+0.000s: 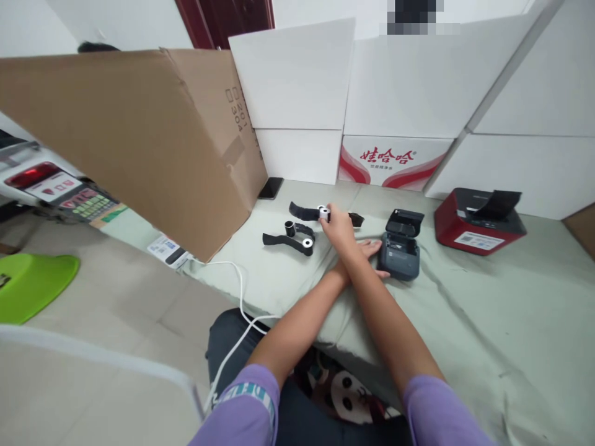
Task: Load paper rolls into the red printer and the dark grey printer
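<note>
My arms cross over the cloth, the right one above the left. My right hand [338,228] is closed on a small roll with a white core [324,214], from which a black strip extends left. My left hand [369,249] lies at the left side of a small dark label printer [400,263], its fingers stretched out and touching the casing. The printer's lid [405,223] stands raised. Near my right hand lie another white-cored roll with a black strip [283,240] and a small black spool [289,228]. A dark piece [356,220] shows just beyond my right hand.
A red and black printer [478,222] stands at the right. A large cardboard box [139,136] is at the left, with a phone [271,188] beside it. White boxes [400,93] line the back. A white cable [240,279] hangs over the front edge.
</note>
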Motion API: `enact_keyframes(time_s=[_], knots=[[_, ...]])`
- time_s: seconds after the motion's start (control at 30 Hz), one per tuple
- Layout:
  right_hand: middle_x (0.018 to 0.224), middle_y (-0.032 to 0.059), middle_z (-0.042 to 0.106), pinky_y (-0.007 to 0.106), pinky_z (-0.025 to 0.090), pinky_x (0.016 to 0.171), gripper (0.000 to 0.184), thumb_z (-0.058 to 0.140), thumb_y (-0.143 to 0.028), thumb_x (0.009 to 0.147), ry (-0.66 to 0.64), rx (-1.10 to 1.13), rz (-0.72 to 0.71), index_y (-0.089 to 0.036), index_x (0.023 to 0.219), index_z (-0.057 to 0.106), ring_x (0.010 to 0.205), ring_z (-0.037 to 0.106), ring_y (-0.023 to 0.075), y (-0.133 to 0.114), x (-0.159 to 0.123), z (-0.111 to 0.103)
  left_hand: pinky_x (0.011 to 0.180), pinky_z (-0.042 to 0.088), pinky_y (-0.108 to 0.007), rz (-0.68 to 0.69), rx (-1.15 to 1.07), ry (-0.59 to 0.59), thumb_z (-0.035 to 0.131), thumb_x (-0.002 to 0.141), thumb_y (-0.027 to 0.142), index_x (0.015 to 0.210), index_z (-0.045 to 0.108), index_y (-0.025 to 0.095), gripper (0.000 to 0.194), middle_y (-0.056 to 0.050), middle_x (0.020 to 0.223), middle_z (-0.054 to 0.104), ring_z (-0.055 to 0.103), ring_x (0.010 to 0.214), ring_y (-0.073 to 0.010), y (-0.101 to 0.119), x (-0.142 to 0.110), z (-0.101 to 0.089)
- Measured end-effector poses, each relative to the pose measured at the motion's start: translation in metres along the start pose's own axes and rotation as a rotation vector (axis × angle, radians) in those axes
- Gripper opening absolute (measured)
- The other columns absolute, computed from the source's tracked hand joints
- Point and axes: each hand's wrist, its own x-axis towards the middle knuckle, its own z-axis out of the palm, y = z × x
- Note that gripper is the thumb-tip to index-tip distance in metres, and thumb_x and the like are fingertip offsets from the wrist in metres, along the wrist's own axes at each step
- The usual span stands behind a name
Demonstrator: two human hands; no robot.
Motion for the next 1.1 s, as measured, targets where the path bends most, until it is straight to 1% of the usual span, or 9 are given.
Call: enact_keyframes(time_s=[0.17, 0.3, 0.37, 0.5, 0.63, 0.77, 0.87, 0.97, 1.1], knots=[[0.109, 0.0181, 0.074, 0.037, 0.050, 0.082, 0.037, 0.064, -0.021, 0.088, -0.141, -0.084, 0.052, -0.020, 0.125, 0.060, 0.099, 0.071, 0.0319, 0.006, -0.004, 0.004, 0.132, 0.019, -0.043, 0.003, -0.007, -0.016, 0.075, 0.078, 0.059, 0.161, 0.029, 0.014, 0.105, -0.009, 0.167, 0.034, 0.027, 0.157, -0.0291, -0.003, 0.001, 0.001], [0.117, 0.0200, 0.072, 0.038, 0.050, 0.084, 0.047, 0.068, -0.034, 0.088, -0.124, -0.083, 0.035, -0.018, 0.132, 0.059, 0.105, 0.069, 0.0335, 0.005, -0.003, -0.009, 0.132, 0.016, -0.036, 0.015, -0.045, 0.041, 0.074, 0.080, 0.057, 0.161, 0.031, 0.011, 0.103, -0.009, 0.165, 0.037, 0.028, 0.157, -0.0299, 0.002, -0.010, 0.001], [0.122, 0.0190, 0.071, 0.038, 0.049, 0.087, 0.046, 0.062, -0.038, 0.092, -0.115, -0.060, -0.059, -0.018, 0.133, 0.061, 0.108, 0.068, 0.0323, 0.000, -0.003, -0.019, 0.132, 0.014, -0.033, 0.034, -0.060, 0.097, 0.074, 0.082, 0.054, 0.161, 0.030, 0.011, 0.101, -0.010, 0.165, 0.037, 0.029, 0.156, -0.0311, 0.006, -0.017, 0.000], [0.110, 0.0099, 0.077, 0.031, 0.049, 0.083, 0.038, 0.065, -0.044, 0.089, -0.384, 0.029, -0.292, -0.023, 0.120, 0.073, 0.100, 0.070, 0.0262, -0.016, -0.007, -0.029, 0.132, 0.010, -0.034, 0.028, -0.021, 0.071, 0.070, 0.085, 0.056, 0.161, 0.028, 0.010, 0.098, -0.011, 0.167, 0.033, 0.027, 0.157, -0.0317, 0.008, -0.018, -0.004], [0.089, 0.0073, 0.078, 0.026, 0.047, 0.075, 0.024, 0.067, -0.034, 0.087, -0.570, -0.025, -0.299, -0.020, 0.102, 0.078, 0.084, 0.071, 0.0210, -0.031, -0.013, -0.028, 0.132, 0.009, -0.043, -0.007, 0.075, -0.058, 0.065, 0.085, 0.061, 0.162, 0.026, 0.013, 0.098, -0.010, 0.168, 0.032, 0.025, 0.158, -0.0295, 0.003, -0.005, -0.005], [0.084, 0.0065, 0.077, 0.027, 0.047, 0.067, 0.026, 0.065, -0.030, 0.086, -0.665, -0.073, -0.257, -0.021, 0.108, 0.077, 0.064, 0.068, 0.0177, -0.038, -0.019, -0.031, 0.131, 0.015, -0.038, 0.009, 0.099, -0.042, 0.064, 0.085, 0.063, 0.162, 0.025, 0.014, 0.100, -0.009, 0.168, 0.031, 0.026, 0.158, -0.0276, -0.001, 0.000, -0.006], [0.089, 0.0081, 0.077, 0.029, 0.048, 0.060, 0.027, 0.062, -0.032, 0.087, -0.692, -0.064, -0.193, -0.020, 0.106, 0.077, 0.050, 0.063, 0.0159, -0.042, -0.024, -0.031, 0.131, 0.015, -0.044, 0.007, 0.125, -0.046, 0.069, 0.082, 0.061, 0.161, 0.029, 0.019, 0.098, -0.009, 0.166, 0.035, 0.031, 0.155, -0.0318, 0.002, -0.002, -0.009], [0.081, 0.0063, 0.075, 0.029, 0.050, 0.061, 0.028, 0.061, -0.025, 0.084, -0.674, 0.005, -0.179, -0.019, 0.108, 0.075, 0.047, 0.062, 0.0155, -0.038, -0.029, -0.030, 0.130, 0.016, -0.047, 0.005, 0.131, -0.031, 0.072, 0.083, 0.054, 0.160, 0.032, 0.019, 0.093, -0.010, 0.165, 0.038, 0.034, 0.154, -0.0331, 0.006, -0.008, -0.011], [0.083, 0.0027, 0.074, 0.027, 0.052, 0.069, 0.037, 0.059, -0.013, 0.075, -0.449, 0.255, -0.230, -0.020, 0.107, 0.074, 0.062, 0.067, 0.0155, -0.003, -0.034, -0.054, 0.130, 0.019, -0.040, -0.012, 0.083, 0.115, 0.070, 0.088, 0.042, 0.156, 0.040, 0.020, 0.077, -0.007, 0.164, 0.040, 0.036, 0.153, -0.0294, 0.016, -0.020, -0.011]])
